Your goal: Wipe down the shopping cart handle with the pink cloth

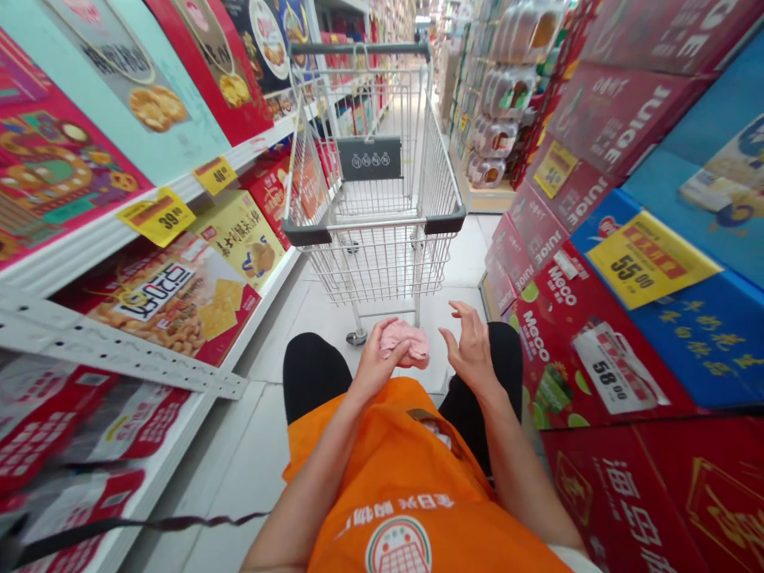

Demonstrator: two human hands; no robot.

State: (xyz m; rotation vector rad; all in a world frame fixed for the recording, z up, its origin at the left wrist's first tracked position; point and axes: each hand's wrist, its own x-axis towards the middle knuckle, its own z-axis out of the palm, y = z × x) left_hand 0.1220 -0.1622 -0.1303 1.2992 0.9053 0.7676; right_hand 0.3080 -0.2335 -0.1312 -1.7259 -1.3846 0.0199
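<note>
A crumpled pink cloth (411,345) is bunched in my left hand (382,358), which is closed around its left side. To the right of the cloth, my right hand (469,346) is raised with its fingers apart and nothing in it. Both hands are above my lap, over an orange apron (406,469) with white lettering. An empty wire shopping cart (382,267) stands just beyond my hands, its dark handle bar at the far end.
Shelves (239,350) of boxed snacks with yellow price tags run along the left. Stacked red and blue drink cartons (597,326) stand close on the right. A pale tiled floor (239,446) lies between them. A dark strap (179,523) crosses at lower left.
</note>
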